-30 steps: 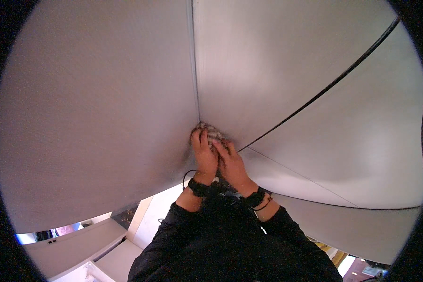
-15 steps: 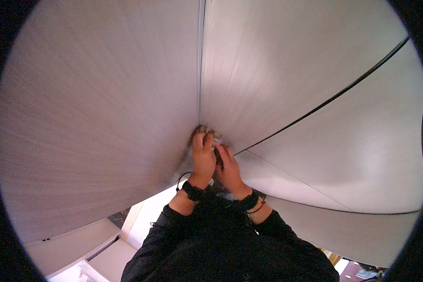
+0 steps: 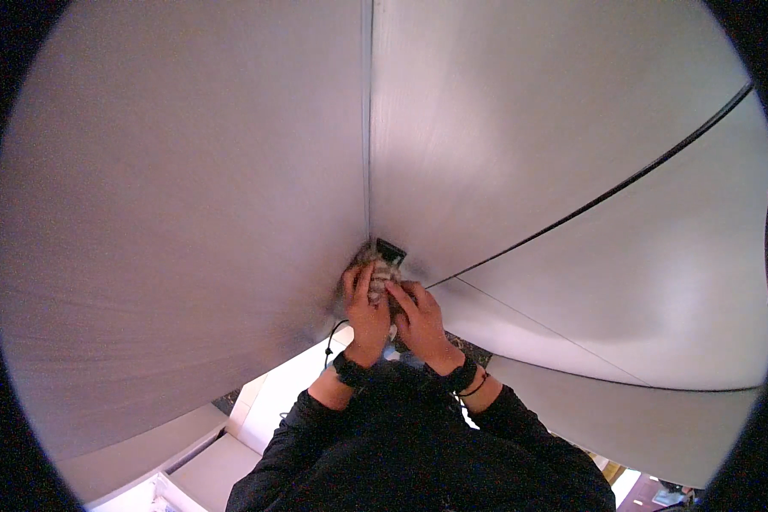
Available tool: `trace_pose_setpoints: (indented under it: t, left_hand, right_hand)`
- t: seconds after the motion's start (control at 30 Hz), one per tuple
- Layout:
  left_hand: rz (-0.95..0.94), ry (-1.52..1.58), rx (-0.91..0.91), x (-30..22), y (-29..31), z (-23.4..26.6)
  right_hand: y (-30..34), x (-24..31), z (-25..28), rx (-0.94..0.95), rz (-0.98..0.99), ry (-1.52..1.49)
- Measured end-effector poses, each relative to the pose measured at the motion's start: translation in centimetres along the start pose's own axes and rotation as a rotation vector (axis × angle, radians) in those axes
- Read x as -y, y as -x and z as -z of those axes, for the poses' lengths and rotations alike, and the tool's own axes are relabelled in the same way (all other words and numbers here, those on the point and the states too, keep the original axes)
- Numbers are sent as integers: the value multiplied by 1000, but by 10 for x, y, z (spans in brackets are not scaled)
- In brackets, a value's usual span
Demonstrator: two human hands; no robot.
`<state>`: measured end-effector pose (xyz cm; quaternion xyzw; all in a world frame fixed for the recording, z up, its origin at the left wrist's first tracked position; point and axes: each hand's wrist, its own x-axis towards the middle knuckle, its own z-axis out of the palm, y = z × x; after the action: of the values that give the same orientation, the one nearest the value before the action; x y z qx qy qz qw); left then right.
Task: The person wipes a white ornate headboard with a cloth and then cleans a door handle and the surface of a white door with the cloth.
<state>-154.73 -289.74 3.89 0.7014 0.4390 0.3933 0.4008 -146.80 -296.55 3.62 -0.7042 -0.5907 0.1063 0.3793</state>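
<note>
My left hand (image 3: pixel 365 309) and my right hand (image 3: pixel 420 321) are raised close together, right against a big brushed-metal panel (image 3: pixel 188 213). Between the fingers sits a small crumpled brownish-grey wad (image 3: pixel 381 271), like a cloth or scrubbing pad, and both hands grip it. Just above the wad a small dark rectangular piece (image 3: pixel 391 250) shows at the foot of the vertical seam (image 3: pixel 368 128) between two panels. Both wrists carry dark bands, and my sleeves are black.
A second metal panel (image 3: pixel 529 128) fills the right side, crossed by a dark slanting gap (image 3: pixel 606 194). Pale cabinet or counter surfaces (image 3: pixel 188 461) show low on the left, and a strip of floor (image 3: pixel 640 491) low on the right.
The hands and the wad have stayed pressed at the seam, shifting slightly. The dark rectangular piece above the wad now shows more plainly, and the view has tilted a little.
</note>
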Motion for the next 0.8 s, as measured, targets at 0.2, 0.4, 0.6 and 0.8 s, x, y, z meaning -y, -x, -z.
trace_pose_setpoints:
  t: [0.2,0.4,0.6,0.8]
  left_hand:
    - [-239,-150,-41,-13,-2,3]
    - [-246,-223,91,30,-9,-6]
    - [-144,-318,200,25,-18,-3]
    - [2,-395,369,56,-5,-5]
  right_hand:
    - [-11,27,5,-147,-48,305]
    - [-7,-5,-15,-71,15,360]
    - [-15,-19,-4,25,55,142]
    - [2,-41,-11,151,78,110]
